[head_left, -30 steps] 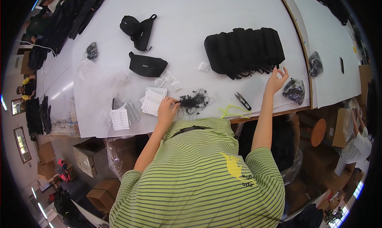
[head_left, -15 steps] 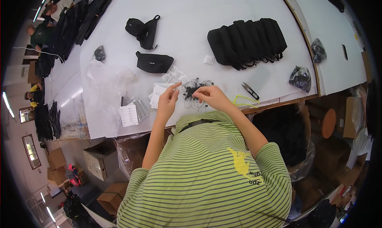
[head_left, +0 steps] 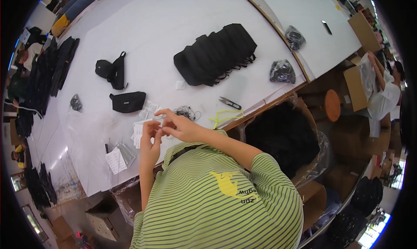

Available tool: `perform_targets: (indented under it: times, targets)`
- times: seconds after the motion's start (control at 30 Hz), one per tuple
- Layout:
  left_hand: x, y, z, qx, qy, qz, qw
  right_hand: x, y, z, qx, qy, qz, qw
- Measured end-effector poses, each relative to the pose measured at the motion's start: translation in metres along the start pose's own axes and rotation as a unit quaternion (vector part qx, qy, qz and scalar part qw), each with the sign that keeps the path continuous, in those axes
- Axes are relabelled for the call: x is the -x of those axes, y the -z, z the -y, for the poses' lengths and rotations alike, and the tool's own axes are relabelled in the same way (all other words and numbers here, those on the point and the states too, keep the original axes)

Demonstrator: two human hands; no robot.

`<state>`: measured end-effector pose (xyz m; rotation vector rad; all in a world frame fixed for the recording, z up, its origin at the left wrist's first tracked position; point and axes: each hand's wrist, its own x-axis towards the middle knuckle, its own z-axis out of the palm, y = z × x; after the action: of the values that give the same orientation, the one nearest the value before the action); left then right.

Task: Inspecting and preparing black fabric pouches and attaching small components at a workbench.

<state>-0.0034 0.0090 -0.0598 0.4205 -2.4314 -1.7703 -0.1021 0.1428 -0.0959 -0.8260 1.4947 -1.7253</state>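
Just tag (head_left: 161, 121) between both grips

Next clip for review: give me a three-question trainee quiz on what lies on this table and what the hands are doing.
1. True or false: the snips lie on the white table, clear of both hands.
2. Which lies nearest the stack of black bags? A) small white tag B) yellow-green cord C) paper tags in a clear sleeve
3. Fill in: the left hand and right hand meet over a small ____ item, too small to identify.

Key: 1 true; 2 A; 3 white.
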Motion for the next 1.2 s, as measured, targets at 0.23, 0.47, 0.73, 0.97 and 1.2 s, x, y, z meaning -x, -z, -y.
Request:
perform_targets:
  times: [0.23,0.47,0.73,0.97,1.2]
  targets:
    - [-0.018,0.018,0.043,0.008,-0.032,-0.052,0.998,0.000,0.018,0.001,0.215,0.006,0.023,0.976]
    - [0.010,0.065,0.192,-0.468,0.097,-0.113,0.871,0.001,0.022,0.016,0.139,0.022,-0.070,0.988]
    - [0.002,0.044,0.170,-0.450,0.044,-0.251,0.856,0.012,0.038,0.064,0.166,0.145,-0.262,0.940]
    - [-0.008,0.058,0.162,-0.370,0.088,-0.249,0.891,0.006,0.047,0.086,0.184,0.162,-0.312,0.918]
    - [-0.012,0.044,0.090,0.172,0.144,-0.250,0.942,0.008,0.041,0.054,-0.010,0.006,-0.162,0.987]
